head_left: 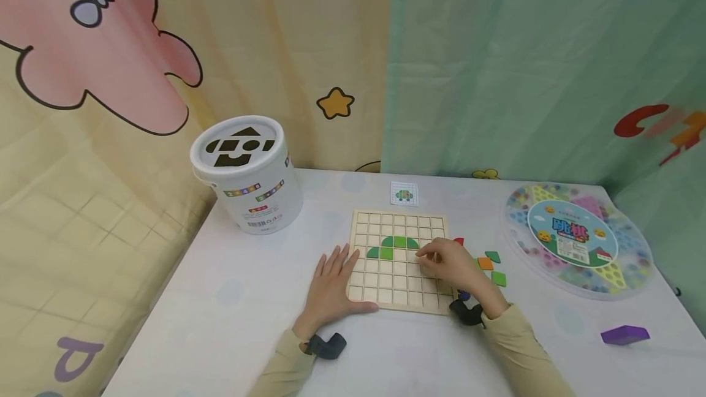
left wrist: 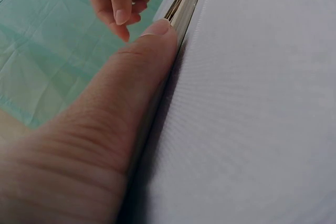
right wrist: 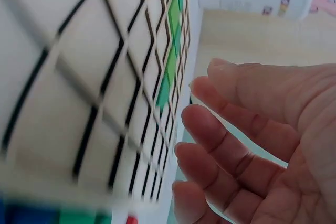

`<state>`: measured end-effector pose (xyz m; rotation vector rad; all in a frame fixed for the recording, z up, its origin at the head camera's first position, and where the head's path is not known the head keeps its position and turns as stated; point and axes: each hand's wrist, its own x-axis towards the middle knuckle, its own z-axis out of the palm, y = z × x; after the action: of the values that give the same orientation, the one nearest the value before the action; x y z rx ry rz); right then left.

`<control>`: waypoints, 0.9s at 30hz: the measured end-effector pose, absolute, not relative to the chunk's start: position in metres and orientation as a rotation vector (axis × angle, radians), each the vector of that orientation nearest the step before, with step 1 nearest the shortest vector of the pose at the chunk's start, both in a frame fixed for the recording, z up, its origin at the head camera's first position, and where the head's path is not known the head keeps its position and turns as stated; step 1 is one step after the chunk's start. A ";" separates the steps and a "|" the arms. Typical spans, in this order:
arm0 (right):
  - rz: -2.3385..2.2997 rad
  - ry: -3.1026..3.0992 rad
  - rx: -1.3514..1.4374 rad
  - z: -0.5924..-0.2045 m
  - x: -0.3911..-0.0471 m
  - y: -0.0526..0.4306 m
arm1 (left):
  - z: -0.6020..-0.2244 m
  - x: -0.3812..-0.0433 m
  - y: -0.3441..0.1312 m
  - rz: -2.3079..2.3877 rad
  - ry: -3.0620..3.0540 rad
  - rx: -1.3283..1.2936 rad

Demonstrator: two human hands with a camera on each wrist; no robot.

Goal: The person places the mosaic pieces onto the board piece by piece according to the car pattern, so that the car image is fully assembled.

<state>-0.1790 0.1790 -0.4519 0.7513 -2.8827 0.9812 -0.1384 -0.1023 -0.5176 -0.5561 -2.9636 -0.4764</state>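
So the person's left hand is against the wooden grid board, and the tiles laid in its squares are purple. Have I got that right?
Not quite: the tiles laid in the squares are green, not purple, as the head view shows. The left hand is indeed against the wooden grid board.

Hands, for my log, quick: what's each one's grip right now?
Left hand: open, touching the grid board's edge.
Right hand: open, fingers loosely curved, holding nothing visible.
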 end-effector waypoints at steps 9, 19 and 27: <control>0.946 -2.968 0.431 -0.447 -0.170 0.249 | -0.518 -0.138 -0.102 -0.482 -2.965 -0.555; 0.841 -3.051 0.348 -0.452 -0.163 0.285 | -0.519 -0.138 -0.103 -0.495 -2.963 -0.557; 0.833 -3.098 0.347 -0.456 -0.165 0.286 | -0.518 -0.137 -0.102 -0.500 -2.960 -0.559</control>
<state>-0.1651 0.2863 -0.4557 0.3466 -3.0982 0.8328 -0.1371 -0.1024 -0.5180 -0.5589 -2.9598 -0.5002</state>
